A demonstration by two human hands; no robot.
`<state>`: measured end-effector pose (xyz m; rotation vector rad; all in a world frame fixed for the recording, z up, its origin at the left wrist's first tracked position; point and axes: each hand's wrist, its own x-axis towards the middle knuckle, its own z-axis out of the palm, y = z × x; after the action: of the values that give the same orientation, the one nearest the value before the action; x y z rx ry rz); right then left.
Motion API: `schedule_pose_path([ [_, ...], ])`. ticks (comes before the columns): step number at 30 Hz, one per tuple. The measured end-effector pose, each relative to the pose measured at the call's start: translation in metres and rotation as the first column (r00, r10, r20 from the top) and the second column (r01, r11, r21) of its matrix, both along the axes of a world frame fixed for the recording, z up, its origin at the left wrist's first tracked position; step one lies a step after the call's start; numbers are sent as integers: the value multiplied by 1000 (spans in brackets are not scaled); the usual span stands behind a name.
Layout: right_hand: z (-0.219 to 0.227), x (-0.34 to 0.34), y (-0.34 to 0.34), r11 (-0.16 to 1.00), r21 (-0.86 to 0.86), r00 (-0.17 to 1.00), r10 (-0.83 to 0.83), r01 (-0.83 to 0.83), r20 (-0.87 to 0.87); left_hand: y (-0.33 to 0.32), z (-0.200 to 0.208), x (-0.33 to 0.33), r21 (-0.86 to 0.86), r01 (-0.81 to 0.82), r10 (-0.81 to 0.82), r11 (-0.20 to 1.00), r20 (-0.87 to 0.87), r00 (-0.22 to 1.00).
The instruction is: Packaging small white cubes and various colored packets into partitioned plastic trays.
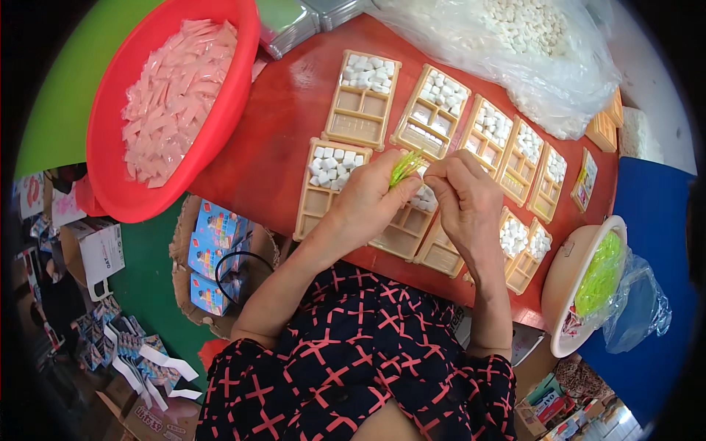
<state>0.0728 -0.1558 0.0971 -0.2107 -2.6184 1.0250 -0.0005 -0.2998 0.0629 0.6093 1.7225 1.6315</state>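
Note:
My left hand [362, 198] is closed around a small bundle of thin yellow-green sticks [405, 167], whose ends fan out past the thumb. Close beside it, my right hand [468, 200] has its fingertips pinched together near the bundle; whatever they may hold is too small to make out. Both hands are above two rows of pale tan compartment trays [354, 126] on a red table [294, 95]. White cube-shaped pieces [337, 167] fill one compartment in many of the trays. My hands and forearms partly cover the near row.
A red basin [103, 147] of pink packets [176, 103] stands at the left. A clear bag [577, 92] of white pieces lies at the far right. The beige basin [559, 283] at the right edge holds bright green sticks [599, 275]. Blue boxes [217, 242] sit in a carton below left.

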Motion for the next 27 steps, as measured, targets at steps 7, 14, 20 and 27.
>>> schedule_pose_path([
  [7,-36,-11,24,947,-119,955,-296,297,22,-15,3,-16,3,-103,95,995,345,934],
  [14,-2,-28,-14,955,-294,995,8,-38,-102,-14,-4,-15,74,30,-48,997,262,964],
  [20,-1,-35,-13,908,-403,990,138,-115,30,-24,3,-18,-49,63,-50,997,231,972],
  [27,-11,-42,-16,829,-555,995,14,-69,-103,-45,2,-12,71,-53,29,996,312,950],
])
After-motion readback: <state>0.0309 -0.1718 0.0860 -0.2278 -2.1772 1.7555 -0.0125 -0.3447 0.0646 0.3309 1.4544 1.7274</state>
